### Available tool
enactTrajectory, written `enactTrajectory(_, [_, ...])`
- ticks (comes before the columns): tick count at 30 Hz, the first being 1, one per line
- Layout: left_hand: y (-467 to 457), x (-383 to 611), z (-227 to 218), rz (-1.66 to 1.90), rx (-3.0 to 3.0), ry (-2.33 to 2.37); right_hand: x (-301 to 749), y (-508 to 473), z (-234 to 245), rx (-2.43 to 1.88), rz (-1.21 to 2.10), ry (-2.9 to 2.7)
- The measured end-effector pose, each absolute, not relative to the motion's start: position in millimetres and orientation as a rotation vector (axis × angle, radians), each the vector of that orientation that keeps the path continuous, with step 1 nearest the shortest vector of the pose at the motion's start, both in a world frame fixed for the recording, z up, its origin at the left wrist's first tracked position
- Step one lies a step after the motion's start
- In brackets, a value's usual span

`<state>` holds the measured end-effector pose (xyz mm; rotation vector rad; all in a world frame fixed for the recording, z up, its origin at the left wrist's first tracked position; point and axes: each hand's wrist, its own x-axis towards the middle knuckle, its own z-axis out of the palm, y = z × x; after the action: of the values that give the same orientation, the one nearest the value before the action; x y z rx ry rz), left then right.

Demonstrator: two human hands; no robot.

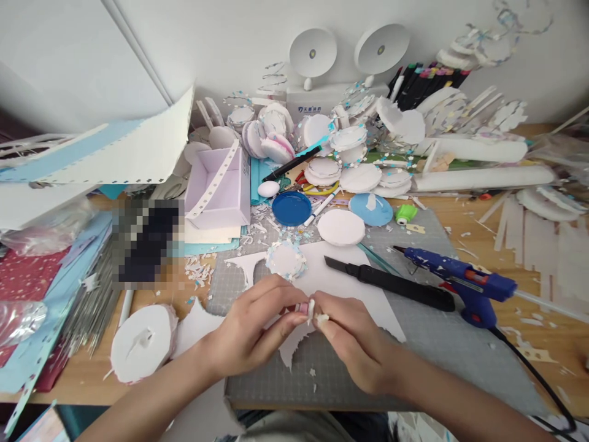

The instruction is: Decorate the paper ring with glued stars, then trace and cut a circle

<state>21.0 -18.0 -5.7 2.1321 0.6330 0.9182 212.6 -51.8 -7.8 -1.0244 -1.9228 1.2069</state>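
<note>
My left hand and my right hand meet over the grey cutting mat, fingertips pinched together on a small white scrap of paper. Both hands are closed on it. Under them lies a white sheet with torn edges. Just beyond my fingers sits a small round paper piece with a blue-speckled frilly rim. A black utility knife lies on the mat right of my hands, and a blue glue gun rests further right.
White paper discs are piled at the back, with a blue lid, a pale box and markers. A large white disc lies at the left. Paper sheets and clutter cover the left side.
</note>
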Motion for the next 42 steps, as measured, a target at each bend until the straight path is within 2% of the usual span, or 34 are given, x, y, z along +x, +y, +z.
enactTrajectory(7, [-19.8,23.1,-14.3,0.850,2.194,0.729,207.7,-49.4,-18.2,-1.047,0.734,-2.160])
enactTrajectory(12, [-17.8,25.9,-14.7,0.719,2.431,0.721,208.1,-49.0,-22.7,-1.071,0.597,-2.268])
enactTrajectory(18, [-18.8,32.1,-15.2,0.729,2.636,0.680,203.9,-53.8,-23.8,-1.108,0.693,-2.240])
enactTrajectory(28, [-24.3,33.0,-17.1,0.711,2.614,0.658,203.0,-60.8,-30.0,-1.075,0.856,-2.096])
enactTrajectory(38, [-25.5,32.5,-17.7,0.756,2.497,0.625,200.5,-57.0,-20.8,-1.027,1.178,-1.867])
enactTrajectory(40, [-25.2,31.5,-17.0,0.777,2.479,0.639,201.1,-56.5,-20.8,-1.056,1.150,-1.865])
enactTrajectory(42, [-25.1,30.5,-16.0,0.790,2.439,0.681,202.5,-55.4,-23.2,-1.069,0.978,-1.931])
